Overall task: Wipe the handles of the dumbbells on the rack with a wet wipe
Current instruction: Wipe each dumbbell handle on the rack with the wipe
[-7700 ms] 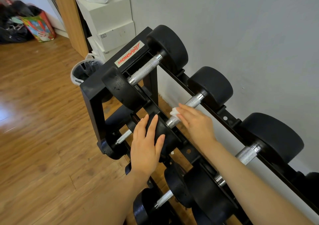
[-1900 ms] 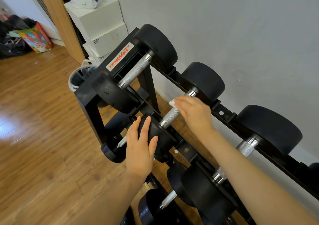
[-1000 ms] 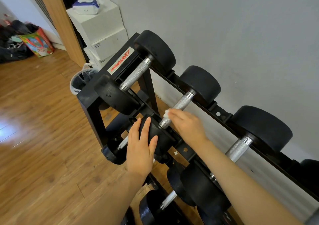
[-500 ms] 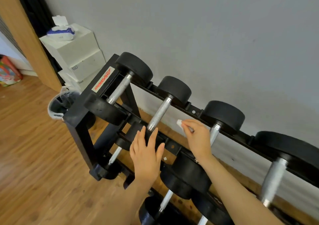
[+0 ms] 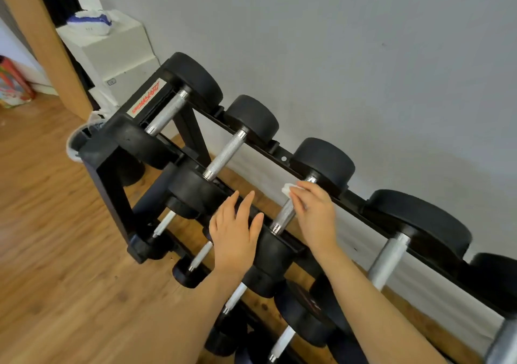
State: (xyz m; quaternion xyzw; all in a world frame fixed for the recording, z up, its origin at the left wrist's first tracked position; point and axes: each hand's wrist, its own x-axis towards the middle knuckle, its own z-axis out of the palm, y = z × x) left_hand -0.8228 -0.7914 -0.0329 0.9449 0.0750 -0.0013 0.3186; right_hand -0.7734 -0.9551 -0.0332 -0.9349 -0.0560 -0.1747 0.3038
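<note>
A black dumbbell rack (image 5: 107, 168) stands against the grey wall with several black dumbbells on its top row. My right hand (image 5: 314, 212) holds a small white wet wipe (image 5: 288, 189) against the upper part of the third dumbbell's knurled handle (image 5: 285, 215). My left hand (image 5: 233, 229) lies flat with straight fingers on the front rail and the near weight of that dumbbell. The second dumbbell's handle (image 5: 225, 155) and the first dumbbell's handle (image 5: 167, 112) are bare to the left.
A fourth handle (image 5: 387, 260) lies to the right. Smaller dumbbells fill the lower tiers (image 5: 237, 293). White boxes (image 5: 112, 53) with a wet-wipe pack (image 5: 89, 22) stand at the back left. A bin (image 5: 77, 142) sits by the rack's left end on the wood floor.
My right hand left the second dumbbell's handle and moved right with the wipe onto the third one's. My left hand shifted right along the front rail. The view swung right.
</note>
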